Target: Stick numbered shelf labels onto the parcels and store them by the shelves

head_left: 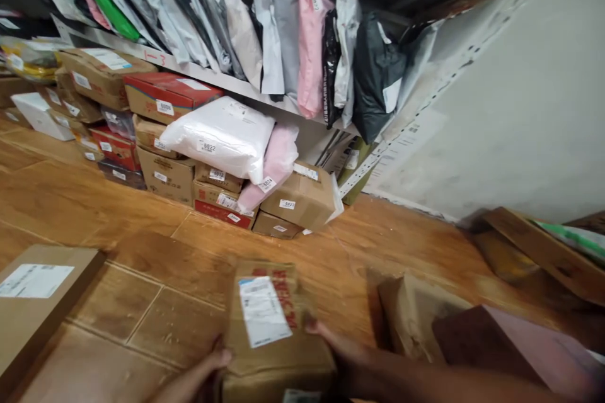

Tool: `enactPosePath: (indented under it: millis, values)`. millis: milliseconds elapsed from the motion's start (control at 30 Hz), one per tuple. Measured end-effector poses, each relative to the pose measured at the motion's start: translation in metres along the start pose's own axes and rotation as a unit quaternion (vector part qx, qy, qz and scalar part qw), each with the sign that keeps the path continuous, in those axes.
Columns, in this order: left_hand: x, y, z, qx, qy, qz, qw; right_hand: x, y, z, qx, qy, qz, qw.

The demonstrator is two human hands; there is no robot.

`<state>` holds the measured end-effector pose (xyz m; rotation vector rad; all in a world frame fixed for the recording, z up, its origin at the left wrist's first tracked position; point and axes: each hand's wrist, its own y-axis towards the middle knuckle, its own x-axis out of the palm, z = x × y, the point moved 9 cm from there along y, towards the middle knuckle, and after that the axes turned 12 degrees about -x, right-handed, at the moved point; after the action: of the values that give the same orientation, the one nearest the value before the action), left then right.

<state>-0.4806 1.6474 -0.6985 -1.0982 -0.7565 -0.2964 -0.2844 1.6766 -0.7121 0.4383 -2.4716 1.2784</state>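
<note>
Two hands on one box, low and centre over the floor.

The cardboard box (271, 327) with its white shipping label (263, 310) sits right in front of the person, long axis running away toward the shelf (227, 79). The left hand (208, 366) presses its near-left edge, the right hand (338, 347) its right side, so the grip is closed on the box from both flanks, each about equally near. Beyond it, a stack of labelled parcels (212, 164) on the wooden floor (142, 233); another flat box (33, 302) lies off left.

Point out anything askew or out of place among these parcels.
The white mailer bag and pink mailer bag slump over the floor stack of boxes, overhanging its edge. The box held between both hands looks intact.
</note>
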Motion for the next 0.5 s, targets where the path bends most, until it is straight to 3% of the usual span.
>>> enactPosePath:
  millis: [33,100,200,300,400,467,500]
  values:
    - [0.024,0.008,0.009,0.0,0.057,-0.003,0.998,-0.018,-0.018,-0.014,-0.059,0.026,-0.008,0.998]
    - [0.074,0.021,0.032,0.012,0.188,0.008,0.982,-0.067,-0.05,-0.037,-0.147,0.047,0.043,0.987]
    - [0.158,0.035,0.084,0.085,0.333,0.018,0.939,-0.131,-0.078,-0.075,-0.202,0.045,0.13,0.97]
    - [0.237,0.05,0.147,0.169,0.376,0.015,0.911,-0.162,-0.081,-0.159,-0.299,0.048,0.175,0.937]
    - [0.274,0.067,0.211,0.234,0.373,0.087,0.893,-0.164,-0.066,-0.267,-0.407,0.045,0.21,0.888]
    - [0.269,0.07,0.236,0.272,0.348,0.149,0.885,-0.154,-0.04,-0.324,-0.4,0.014,0.219,0.89]
    - [0.259,0.069,0.238,0.278,0.352,0.172,0.877,-0.148,-0.025,-0.347,-0.382,-0.023,0.215,0.898]
